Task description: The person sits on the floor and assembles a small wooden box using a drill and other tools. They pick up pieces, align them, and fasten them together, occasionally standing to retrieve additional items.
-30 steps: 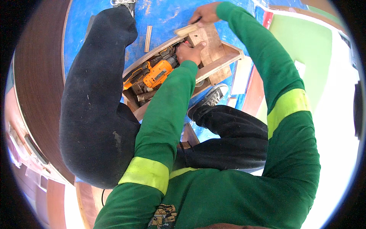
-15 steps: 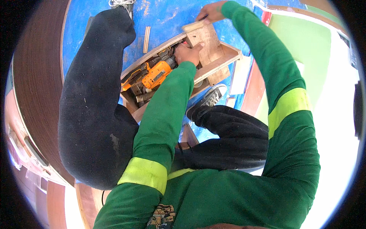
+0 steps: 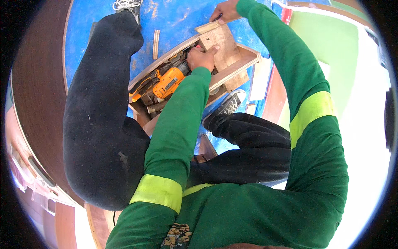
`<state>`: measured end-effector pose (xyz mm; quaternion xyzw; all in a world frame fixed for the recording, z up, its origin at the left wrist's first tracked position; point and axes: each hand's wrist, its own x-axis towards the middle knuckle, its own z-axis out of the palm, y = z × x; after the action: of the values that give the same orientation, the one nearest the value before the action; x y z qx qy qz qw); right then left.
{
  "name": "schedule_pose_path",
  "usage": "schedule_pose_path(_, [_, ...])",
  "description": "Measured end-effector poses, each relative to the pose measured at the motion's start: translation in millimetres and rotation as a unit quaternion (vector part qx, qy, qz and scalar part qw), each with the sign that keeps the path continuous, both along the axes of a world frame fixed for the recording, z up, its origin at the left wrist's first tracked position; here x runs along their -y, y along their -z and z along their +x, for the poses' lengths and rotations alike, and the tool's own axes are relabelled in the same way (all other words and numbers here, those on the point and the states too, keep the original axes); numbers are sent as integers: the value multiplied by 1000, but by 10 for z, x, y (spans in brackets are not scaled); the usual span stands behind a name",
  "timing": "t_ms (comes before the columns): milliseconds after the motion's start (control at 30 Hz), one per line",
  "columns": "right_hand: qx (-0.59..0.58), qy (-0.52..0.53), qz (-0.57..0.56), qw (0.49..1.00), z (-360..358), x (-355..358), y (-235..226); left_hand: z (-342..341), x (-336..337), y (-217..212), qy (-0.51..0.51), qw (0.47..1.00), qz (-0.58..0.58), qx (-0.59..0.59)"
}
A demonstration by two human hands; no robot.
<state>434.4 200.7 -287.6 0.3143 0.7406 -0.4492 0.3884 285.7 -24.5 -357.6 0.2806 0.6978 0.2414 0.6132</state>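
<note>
Flat pale wooden board (image 3: 224, 40): is lying across a long brown wooden box (image 3: 234, 71); probably stiff, light, best gripped by edges.
Left hand (image 3: 202, 57): thumb is touching board; other fingers are hiding, cannot tell.
Right hand (image 3: 226, 11): is pinching something small, dark (image 3: 219, 16).

The blue floor (image 3: 178, 16) is carrying everything here, and worn, pale marks are showing on it. A long wooden box (image 3: 234, 71) is lying on it at a slant. A thin stick of wood (image 3: 156, 45) is lying near the box's far side, not touching it. A pale flat board (image 3: 260, 79) is lying by the box's right end, and a little bit of wood (image 3: 251, 109) is lying nearer the person. A dark shoe (image 3: 229, 106) is resting just beside the box.
</note>
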Motion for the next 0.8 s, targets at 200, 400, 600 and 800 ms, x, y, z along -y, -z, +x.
schedule_pose_path(200, [12,-5,72,997,-607,298,15,-16,14,14,-43,997,39,-54])
schedule_pose_path(400, [19,17,35,999,-58,58,34,-48,-36,-189,-16,999,26,10])
schedule_pose_path(600, [91,9,108,990,-247,141,-304,-26,-7,-61,-32,999,34,-9])
schedule_pose_path(800, [54,28,78,995,-25,45,-286,37,14,94,-46,999,22,8])
